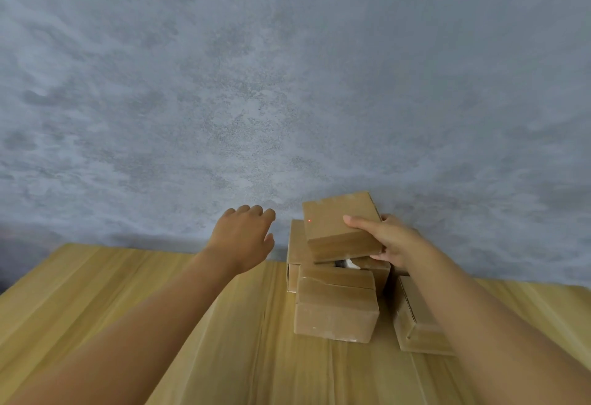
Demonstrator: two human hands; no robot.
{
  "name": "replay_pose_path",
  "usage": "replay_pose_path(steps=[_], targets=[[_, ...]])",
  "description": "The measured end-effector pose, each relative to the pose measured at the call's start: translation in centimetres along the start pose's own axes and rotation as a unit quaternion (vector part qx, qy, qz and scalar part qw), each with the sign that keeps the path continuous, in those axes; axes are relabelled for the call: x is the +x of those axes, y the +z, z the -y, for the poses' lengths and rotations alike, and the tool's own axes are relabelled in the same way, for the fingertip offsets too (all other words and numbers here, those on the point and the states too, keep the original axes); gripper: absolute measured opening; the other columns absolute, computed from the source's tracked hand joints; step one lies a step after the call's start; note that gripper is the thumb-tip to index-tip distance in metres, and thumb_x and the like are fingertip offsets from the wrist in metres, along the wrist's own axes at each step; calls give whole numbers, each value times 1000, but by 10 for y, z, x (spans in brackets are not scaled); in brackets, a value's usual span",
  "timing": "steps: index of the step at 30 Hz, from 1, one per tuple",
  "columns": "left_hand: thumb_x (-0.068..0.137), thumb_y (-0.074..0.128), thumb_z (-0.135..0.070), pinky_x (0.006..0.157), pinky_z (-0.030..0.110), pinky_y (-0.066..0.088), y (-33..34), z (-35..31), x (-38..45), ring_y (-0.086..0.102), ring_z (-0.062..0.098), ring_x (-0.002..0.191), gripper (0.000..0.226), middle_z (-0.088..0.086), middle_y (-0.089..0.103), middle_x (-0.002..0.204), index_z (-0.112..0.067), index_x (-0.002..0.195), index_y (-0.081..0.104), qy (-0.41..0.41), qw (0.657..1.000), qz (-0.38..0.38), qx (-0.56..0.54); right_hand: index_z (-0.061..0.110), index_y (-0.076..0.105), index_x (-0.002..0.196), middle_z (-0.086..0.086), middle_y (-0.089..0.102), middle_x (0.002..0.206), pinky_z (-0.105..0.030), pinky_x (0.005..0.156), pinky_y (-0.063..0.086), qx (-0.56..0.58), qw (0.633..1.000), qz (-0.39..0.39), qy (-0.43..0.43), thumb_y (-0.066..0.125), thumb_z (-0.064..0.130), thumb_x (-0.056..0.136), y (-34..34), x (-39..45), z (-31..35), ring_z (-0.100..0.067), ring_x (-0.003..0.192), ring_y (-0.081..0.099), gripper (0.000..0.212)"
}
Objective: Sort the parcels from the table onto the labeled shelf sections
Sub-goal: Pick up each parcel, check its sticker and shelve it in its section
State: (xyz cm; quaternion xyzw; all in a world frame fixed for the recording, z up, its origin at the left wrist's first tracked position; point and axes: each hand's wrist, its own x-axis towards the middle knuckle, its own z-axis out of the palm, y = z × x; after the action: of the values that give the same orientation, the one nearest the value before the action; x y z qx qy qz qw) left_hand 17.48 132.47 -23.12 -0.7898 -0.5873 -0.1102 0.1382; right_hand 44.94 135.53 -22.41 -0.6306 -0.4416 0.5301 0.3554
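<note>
Several brown cardboard parcels are piled on the wooden table (160, 308) near its far edge. My right hand (390, 241) grips the topmost parcel (339, 225) by its right side, thumb on top, holding it tilted just above the pile. A small red dot shows on that parcel's top. My left hand (244, 235) hovers to the left of the pile, fingers loosely curled, holding nothing. Below sit a front parcel (335, 312), a parcel behind it (295, 254) and one to the right (412, 324), partly hidden by my right forearm. No shelf is in view.
A mottled grey wall (287, 85) rises right behind the table. Something small and white (347, 264) peeks out between the held parcel and the ones below.
</note>
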Motion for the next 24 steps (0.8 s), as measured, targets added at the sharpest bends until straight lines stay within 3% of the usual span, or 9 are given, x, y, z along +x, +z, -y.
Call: replay_pose_path(steps=[5, 8, 10, 14, 16, 19, 22, 24], targets=[[100, 41, -39, 90, 30, 45, -11, -1, -2, 58, 17, 105, 38, -4, 62, 118, -23, 133, 50, -10, 1000, 6, -28, 12, 53, 129, -6, 63, 122, -48, 106, 47, 18, 999, 22, -22, 94, 55, 44, -1, -18, 3, -25, 116, 59, 103], [100, 43, -50, 88, 30, 47, -24, -10, 0, 59, 15, 105, 41, -4, 62, 121, -24, 130, 53, -103, 966, 32, -234, 14, 48, 136, -3, 63, 126, -46, 106, 47, 45, 994, 51, -88, 91, 58, 45, 1, -34, 11, -21, 117, 60, 110], [96, 40, -63, 94, 33, 47, -38, -18, 2, 59, 16, 106, 53, -3, 60, 123, -25, 132, 50, -168, 891, 76, -415, 14, 44, 141, -4, 61, 129, -45, 109, 45, 79, 987, 70, -123, 87, 53, 55, 4, -44, 17, -20, 118, 59, 103], [78, 38, -79, 98, 45, 52, -63, -30, 0, 67, 23, 109, 71, 2, 65, 123, -31, 127, 53, -191, 672, 161, -697, 17, 42, 144, -4, 62, 131, -42, 108, 46, 103, 976, 87, -173, 84, 54, 56, 11, -58, 27, -20, 119, 61, 105], [76, 50, -72, 96, 47, 54, -68, -33, -1, 68, 25, 109, 61, 7, 67, 121, -31, 121, 58, -181, 616, 157, -751, 20, 42, 144, -1, 62, 131, -41, 108, 47, 76, 976, 72, -193, 85, 59, 53, 18, -62, 30, -18, 118, 61, 108], [73, 70, -55, 97, 46, 54, -67, -35, -1, 67, 24, 112, 65, 9, 66, 124, -18, 126, 62, -180, 592, 137, -773, 26, 43, 142, 3, 62, 130, -42, 106, 49, 52, 976, 34, -209, 85, 73, 46, 24, -66, 29, -18, 117, 62, 115], [71, 84, -45, 95, 42, 56, -62, -32, -2, 68, 21, 109, 74, 7, 66, 120, -11, 131, 58, -169, 577, 103, -793, 30, 45, 141, 5, 61, 132, -42, 102, 52, 22, 978, 28, -207, 77, 75, 59, 25, -73, 24, -15, 116, 63, 98], [65, 87, -43, 93, 37, 57, -62, -29, -4, 69, 15, 107, 87, 3, 64, 125, -13, 137, 50, -143, 622, 74, -767, 32, 44, 141, 4, 58, 135, -46, 99, 53, 26, 985, 51, -161, 66, 73, 71, 23, -77, 21, -20, 116, 62, 84]])
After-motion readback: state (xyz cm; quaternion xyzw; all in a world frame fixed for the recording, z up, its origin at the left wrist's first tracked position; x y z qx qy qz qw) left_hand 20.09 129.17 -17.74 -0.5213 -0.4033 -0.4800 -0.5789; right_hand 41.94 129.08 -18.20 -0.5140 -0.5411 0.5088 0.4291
